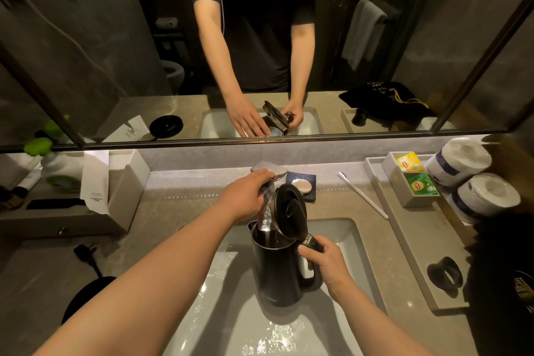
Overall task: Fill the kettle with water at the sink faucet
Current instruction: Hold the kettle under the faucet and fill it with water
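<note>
Standing in the white rectangular sink basin (344, 237), the tall black electric kettle (278, 272) has its round lid (290, 211) flipped upright, its open mouth under the chrome faucet spout (267, 211). The right hand (328, 263) has its grip clamped on the kettle's handle at the right. The left hand (245, 196) has its fingers closed over the faucet lever, farther back. On the grey stone counter (164, 205), a white toothbrush (362, 195) lies to the right.

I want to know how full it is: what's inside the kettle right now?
The kettle stands in the sink, lid tipped open, faucet spout reaching over its mouth. Only the dark upper inner wall shows; the water level is hidden in shadow.
</note>
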Motion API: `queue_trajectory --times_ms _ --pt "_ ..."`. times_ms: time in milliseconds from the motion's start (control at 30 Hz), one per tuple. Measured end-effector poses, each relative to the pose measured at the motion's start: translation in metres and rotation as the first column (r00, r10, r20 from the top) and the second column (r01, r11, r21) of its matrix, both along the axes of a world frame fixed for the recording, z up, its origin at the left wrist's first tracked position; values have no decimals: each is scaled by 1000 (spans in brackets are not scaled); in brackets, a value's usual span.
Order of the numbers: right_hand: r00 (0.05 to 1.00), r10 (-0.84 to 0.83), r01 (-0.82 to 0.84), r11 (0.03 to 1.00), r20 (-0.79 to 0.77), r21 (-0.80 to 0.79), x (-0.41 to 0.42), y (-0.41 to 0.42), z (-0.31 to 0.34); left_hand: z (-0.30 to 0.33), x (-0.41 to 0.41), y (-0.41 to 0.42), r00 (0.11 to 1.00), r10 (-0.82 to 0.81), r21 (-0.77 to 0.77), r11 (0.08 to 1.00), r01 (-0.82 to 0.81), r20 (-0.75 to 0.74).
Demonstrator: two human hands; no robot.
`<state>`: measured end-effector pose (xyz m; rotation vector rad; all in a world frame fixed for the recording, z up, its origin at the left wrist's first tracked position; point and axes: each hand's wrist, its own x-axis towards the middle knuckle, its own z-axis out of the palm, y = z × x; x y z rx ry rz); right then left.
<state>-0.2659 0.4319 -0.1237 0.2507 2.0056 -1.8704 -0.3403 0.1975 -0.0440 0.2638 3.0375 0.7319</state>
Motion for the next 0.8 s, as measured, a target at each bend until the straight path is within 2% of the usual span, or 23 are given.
queue_trajectory --times_ms 800 --pt "1000 -19 20 999 8 -38 1 1 -2 -3 2 0 999 21 3 1000 -21 37"
